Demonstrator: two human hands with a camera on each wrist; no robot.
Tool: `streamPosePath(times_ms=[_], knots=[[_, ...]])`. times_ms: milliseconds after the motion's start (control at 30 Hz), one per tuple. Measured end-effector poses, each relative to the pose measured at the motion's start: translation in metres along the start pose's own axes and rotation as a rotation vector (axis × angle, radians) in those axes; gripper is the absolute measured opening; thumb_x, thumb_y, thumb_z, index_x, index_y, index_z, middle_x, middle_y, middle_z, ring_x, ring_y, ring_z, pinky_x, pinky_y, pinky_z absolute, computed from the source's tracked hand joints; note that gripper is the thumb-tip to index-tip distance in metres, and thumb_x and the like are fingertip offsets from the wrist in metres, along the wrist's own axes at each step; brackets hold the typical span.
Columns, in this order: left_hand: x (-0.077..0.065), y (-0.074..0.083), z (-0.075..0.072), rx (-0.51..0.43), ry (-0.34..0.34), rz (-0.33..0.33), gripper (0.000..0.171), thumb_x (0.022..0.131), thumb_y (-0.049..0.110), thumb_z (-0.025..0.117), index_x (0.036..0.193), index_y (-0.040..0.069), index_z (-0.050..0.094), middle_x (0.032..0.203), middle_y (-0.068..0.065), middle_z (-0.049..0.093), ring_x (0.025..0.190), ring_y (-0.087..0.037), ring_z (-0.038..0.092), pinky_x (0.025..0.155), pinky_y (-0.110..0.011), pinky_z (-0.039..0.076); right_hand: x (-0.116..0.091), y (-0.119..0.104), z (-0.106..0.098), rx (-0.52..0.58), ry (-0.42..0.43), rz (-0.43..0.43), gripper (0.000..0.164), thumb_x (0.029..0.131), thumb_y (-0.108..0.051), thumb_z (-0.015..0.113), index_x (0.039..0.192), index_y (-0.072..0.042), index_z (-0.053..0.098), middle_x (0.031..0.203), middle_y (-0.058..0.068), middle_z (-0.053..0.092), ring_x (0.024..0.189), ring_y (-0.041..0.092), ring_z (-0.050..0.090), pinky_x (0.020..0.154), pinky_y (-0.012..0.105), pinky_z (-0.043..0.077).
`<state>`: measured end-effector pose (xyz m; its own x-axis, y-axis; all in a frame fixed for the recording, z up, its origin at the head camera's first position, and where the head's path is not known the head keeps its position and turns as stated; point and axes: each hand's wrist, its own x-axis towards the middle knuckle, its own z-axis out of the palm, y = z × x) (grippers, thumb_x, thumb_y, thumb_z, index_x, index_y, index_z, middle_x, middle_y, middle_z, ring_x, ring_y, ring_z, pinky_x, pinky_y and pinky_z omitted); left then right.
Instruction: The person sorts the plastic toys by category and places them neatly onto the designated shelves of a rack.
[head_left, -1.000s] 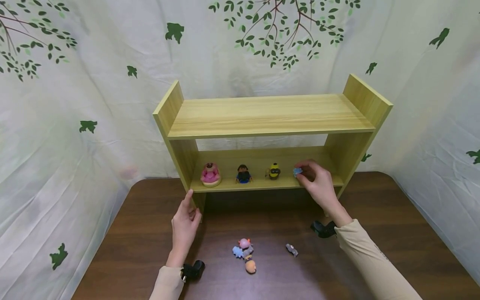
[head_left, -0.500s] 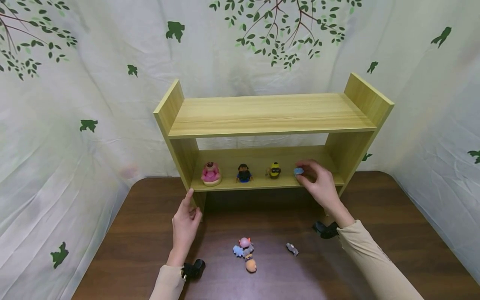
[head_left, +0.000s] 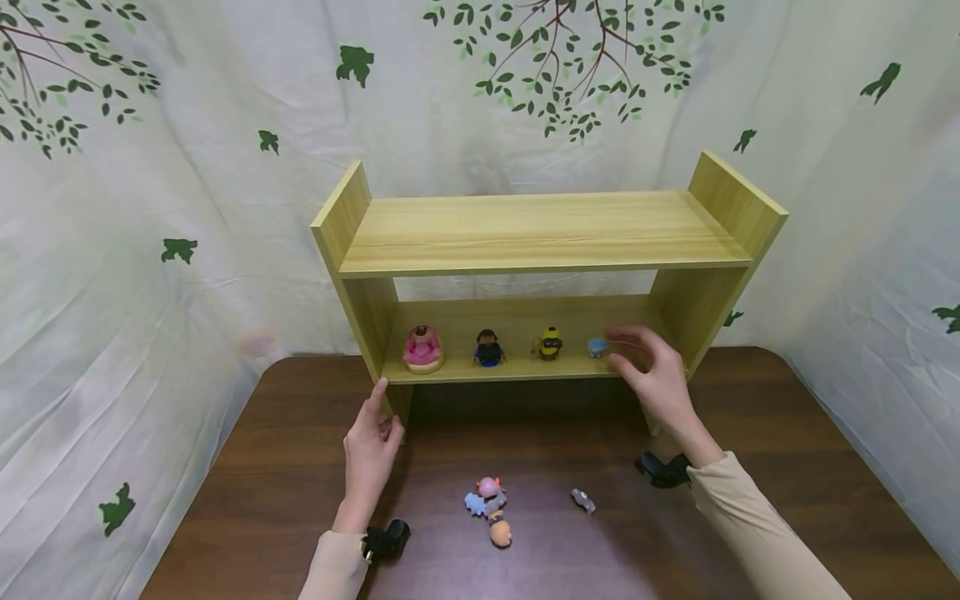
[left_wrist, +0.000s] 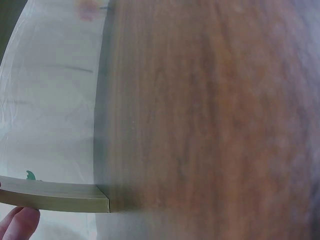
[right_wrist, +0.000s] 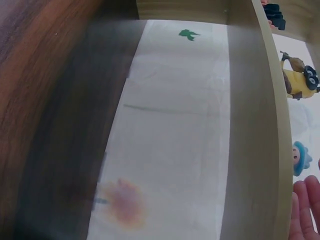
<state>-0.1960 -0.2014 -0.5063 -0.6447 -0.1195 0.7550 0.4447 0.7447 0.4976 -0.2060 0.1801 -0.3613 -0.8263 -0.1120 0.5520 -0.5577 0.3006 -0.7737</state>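
Observation:
A small light-blue figurine stands on the middle board of the wooden shelf. Just right of it is my right hand, thumb and fingers spread apart and holding nothing. In the right wrist view the blue figurine shows a pale face under a blue hood, fingertips close by. To its left stand a yellow minion figurine, a dark-bearded figurine and a pink bear figurine. My left hand touches the shelf's lower left front corner with an extended index finger.
On the brown table lies a cluster of small figurines, among them a pink one, a light-blue one and an orange one. A grey figurine lies apart to their right. A white patterned cloth hangs behind the shelf.
My right hand has let go of the blue figurine and drawn slightly to the right, its fingers parting. The figurine stays on the board. The left hand keeps its place.

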Motion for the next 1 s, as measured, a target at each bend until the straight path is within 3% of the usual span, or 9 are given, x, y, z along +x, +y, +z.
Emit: streamPosePath(times_ms=[267,400,600,833,1000], knots=[[0.001,0.001,0.000,-0.004,0.002,0.000,0.081,0.073,-0.017,0.063,0.142,0.021,0.043,0.076,-0.008,0.050,0.059,-0.013,0.047,0.051,-0.028,0.043,-0.007,0.002,-0.002,0.046,0.048,-0.069,0.029,0.081,0.020,0.060,0.109,0.015,0.058,0.106,0.029,0.060,0.092,0.023,0.061,0.077,0.018,0.047],[0.001,0.002,0.000,-0.001,-0.003,-0.004,0.081,0.074,-0.017,0.064,0.142,0.021,0.043,0.076,-0.009,0.050,0.059,-0.013,0.048,0.051,-0.030,0.044,-0.011,0.003,-0.004,0.053,0.033,-0.091,0.027,0.082,0.020,0.058,0.108,0.014,0.059,0.103,0.029,0.059,0.092,0.016,0.062,0.078,0.017,0.046],[0.001,0.001,0.000,0.002,-0.011,-0.012,0.082,0.074,-0.017,0.064,0.143,0.022,0.042,0.079,-0.009,0.052,0.061,-0.014,0.051,0.052,-0.030,0.047,-0.019,0.005,-0.003,0.093,-0.002,-0.071,0.022,0.084,0.020,0.056,0.105,0.017,0.057,0.099,0.035,0.057,0.092,0.023,0.062,0.081,0.020,0.048],[0.001,0.001,0.000,-0.001,-0.011,-0.017,0.081,0.074,-0.017,0.064,0.142,0.022,0.042,0.080,-0.008,0.052,0.060,-0.014,0.050,0.052,-0.030,0.046,-0.029,0.029,0.001,0.125,-0.031,-0.070,0.023,0.085,0.017,0.057,0.107,0.010,0.060,0.098,0.027,0.061,0.091,0.014,0.062,0.080,0.020,0.049],[0.001,0.001,0.000,-0.005,-0.006,-0.015,0.081,0.074,-0.017,0.063,0.142,0.022,0.043,0.079,-0.008,0.052,0.059,-0.013,0.049,0.051,-0.028,0.044,-0.035,0.034,0.004,0.108,-0.080,-0.084,0.023,0.086,0.015,0.057,0.107,0.007,0.061,0.099,0.023,0.062,0.088,0.015,0.063,0.077,0.022,0.050]])
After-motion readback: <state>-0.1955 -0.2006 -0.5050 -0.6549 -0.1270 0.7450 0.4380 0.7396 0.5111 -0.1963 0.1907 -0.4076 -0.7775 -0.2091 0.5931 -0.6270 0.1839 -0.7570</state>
